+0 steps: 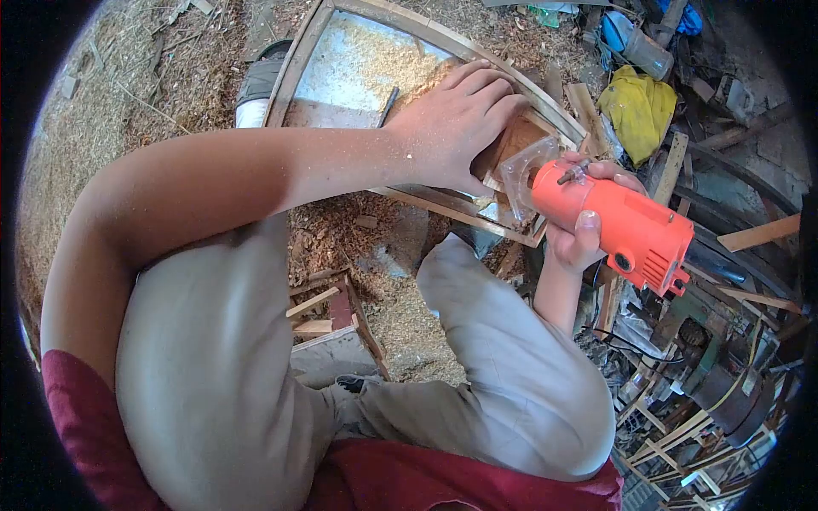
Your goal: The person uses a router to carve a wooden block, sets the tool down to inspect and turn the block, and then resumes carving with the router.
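My right hand (588,223) is wrapped around an orange trim router (615,220), which lies tilted with its clear plastic base (517,180) facing left. The base is against or just over the end of a brown wooden piece (517,140); exact contact is hard to tell. My left hand (464,119) spans this piece from above, fingers bent over the far side and thumb on the near side. Both sit at the right end of a wooden frame (298,60) with a pale, sawdust-strewn panel inside. A thin dark tool (388,106) lies beside my left wrist.
Wood shavings cover the ground (145,94). A yellow cloth (639,111), scrap wood and a blue-topped container (626,38) lie at the right. A machine with a motor (724,400) stands lower right. A wooden box (336,349) sits between my legs.
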`<state>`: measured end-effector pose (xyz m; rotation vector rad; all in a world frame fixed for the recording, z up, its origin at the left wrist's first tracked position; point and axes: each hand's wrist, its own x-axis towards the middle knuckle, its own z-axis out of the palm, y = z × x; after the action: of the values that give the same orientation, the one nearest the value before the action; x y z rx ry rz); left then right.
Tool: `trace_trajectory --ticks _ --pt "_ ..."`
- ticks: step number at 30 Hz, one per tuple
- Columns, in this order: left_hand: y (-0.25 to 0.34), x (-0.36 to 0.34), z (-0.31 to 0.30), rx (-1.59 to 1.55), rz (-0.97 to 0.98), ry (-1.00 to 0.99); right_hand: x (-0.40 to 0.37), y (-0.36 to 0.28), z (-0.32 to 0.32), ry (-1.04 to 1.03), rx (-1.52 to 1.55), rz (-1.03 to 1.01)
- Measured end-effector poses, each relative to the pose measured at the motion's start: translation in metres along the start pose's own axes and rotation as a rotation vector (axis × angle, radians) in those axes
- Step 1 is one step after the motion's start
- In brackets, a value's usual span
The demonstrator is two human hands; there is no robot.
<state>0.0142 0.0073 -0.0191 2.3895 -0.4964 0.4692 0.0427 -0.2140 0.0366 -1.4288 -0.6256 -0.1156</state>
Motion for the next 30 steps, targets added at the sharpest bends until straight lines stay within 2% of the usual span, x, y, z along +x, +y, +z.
trace_trajectory --ticks 10,13,30 --pt "-0.001 0.000 0.003 0.036 -0.008 0.009 0.001 0.010 -0.010 -0.040 -0.003 -0.088" --pt "-0.002 -0.001 0.004 0.031 -0.011 0.011 -0.001 0.006 -0.007 -0.041 -0.080 -0.066" --pt "-0.001 -0.001 0.003 -0.001 0.001 0.019 0.003 0.001 -0.006 -0.040 -0.067 -0.047"
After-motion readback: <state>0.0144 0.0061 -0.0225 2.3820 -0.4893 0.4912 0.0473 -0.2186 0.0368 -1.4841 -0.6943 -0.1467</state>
